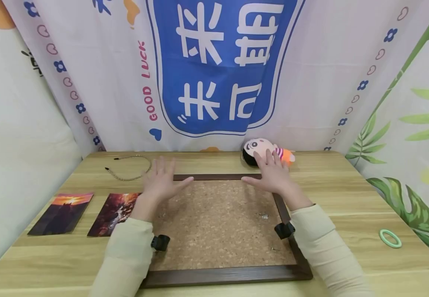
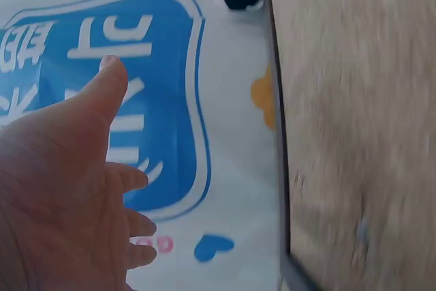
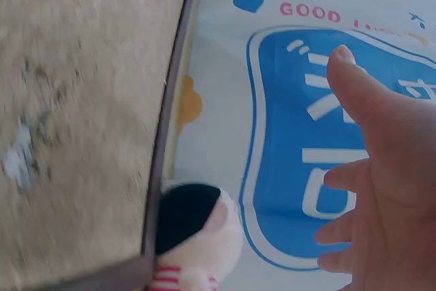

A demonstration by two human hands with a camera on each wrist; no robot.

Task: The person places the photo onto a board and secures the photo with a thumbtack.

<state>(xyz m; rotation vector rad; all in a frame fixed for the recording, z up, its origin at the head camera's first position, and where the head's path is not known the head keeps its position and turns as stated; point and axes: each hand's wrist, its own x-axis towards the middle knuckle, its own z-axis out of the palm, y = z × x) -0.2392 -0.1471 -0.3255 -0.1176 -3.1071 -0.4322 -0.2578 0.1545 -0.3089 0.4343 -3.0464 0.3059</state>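
A cork board (image 1: 218,222) with a dark brown frame (image 1: 229,275) lies flat on the wooden table, between both forearms. Over its far left corner is my left hand (image 1: 159,183), fingers spread and holding nothing. My right hand (image 1: 274,175) is likewise spread over the far right corner, with a doll (image 1: 260,149) just beyond its fingers. Both wrist views show the palms apart from the frame, with the left thumb (image 2: 109,90) and right thumb (image 3: 354,83) extended. Small shiny bits (image 1: 264,215) sit on the cork; their kind is unclear.
On the left lie a sunset picture (image 1: 64,212) and a reddish picture (image 1: 116,212), partly behind the left arm. Beyond them is a thin curved band with black tips (image 1: 129,178). A mint-green ring (image 1: 390,238) lies far right. A printed curtain (image 1: 311,82) hangs behind the table.
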